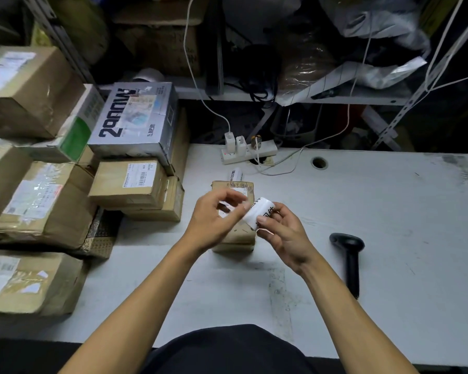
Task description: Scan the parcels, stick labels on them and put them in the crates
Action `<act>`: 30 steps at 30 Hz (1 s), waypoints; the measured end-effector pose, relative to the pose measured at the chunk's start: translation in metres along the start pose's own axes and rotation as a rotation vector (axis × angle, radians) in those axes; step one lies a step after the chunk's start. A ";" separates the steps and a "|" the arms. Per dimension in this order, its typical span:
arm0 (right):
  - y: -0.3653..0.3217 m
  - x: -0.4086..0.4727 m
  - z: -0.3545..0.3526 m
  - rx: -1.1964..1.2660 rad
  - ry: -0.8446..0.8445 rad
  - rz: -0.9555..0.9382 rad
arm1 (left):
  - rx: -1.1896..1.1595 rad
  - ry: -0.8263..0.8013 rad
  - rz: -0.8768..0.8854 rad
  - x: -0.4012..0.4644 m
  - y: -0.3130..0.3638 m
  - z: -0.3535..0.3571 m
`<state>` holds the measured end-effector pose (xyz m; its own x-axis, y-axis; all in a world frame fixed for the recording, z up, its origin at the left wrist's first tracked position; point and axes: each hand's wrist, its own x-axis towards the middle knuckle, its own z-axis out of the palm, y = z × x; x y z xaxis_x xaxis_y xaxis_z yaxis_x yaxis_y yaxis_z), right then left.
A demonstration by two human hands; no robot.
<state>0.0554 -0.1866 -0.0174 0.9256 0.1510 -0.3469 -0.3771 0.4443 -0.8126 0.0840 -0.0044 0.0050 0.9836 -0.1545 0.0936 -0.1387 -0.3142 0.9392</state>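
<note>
**Labelling step: peeling a sticker from the roll**

Head view. I am holding the label roll (258, 213) in my right hand (284, 233), fingers curled round it, above the small parcel (237, 236) at mid-bench. My left hand (216, 220) is pinching at the roll's edge, apparently peeling a label. Next, I judge, pressing it onto the parcel. The scanner (349, 255) is lying near the right edge.

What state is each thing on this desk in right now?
Label roll: held in right hand, above the parcel.
Left hand: fingers pinching at the roll's edge.
Small parcel: lying on table.
Scanner: lying untouched.
Power strip: plugs inserted.
</note>
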 end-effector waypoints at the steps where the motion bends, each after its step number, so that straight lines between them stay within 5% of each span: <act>1: -0.001 -0.001 0.001 -0.022 0.005 -0.006 | -0.002 -0.094 -0.001 -0.001 0.002 0.001; 7: 0.006 -0.002 -0.002 -0.096 0.108 -0.082 | -0.091 -0.257 -0.049 -0.006 0.000 0.006; 13: 0.010 -0.007 -0.023 -0.192 0.027 0.006 | -0.244 -0.336 -0.210 -0.008 -0.010 0.000; 17: 0.015 -0.008 -0.043 -0.257 0.061 0.114 | -0.385 -0.123 -0.379 -0.016 -0.018 0.005; 20: 0.017 -0.012 -0.064 -0.330 0.238 0.244 | -0.302 0.085 -0.396 -0.017 -0.025 0.001; 24: 0.022 -0.014 -0.072 -0.785 0.528 0.219 | -0.298 0.032 -0.362 -0.020 -0.024 -0.003; 30: 0.003 -0.007 -0.018 -0.135 0.103 0.296 | -0.362 -0.056 -0.328 -0.022 -0.026 0.007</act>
<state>0.0471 -0.2024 -0.0260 0.7700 0.1633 -0.6168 -0.6361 0.2722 -0.7220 0.0654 0.0010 -0.0237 0.9595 -0.1551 -0.2350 0.2363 -0.0106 0.9716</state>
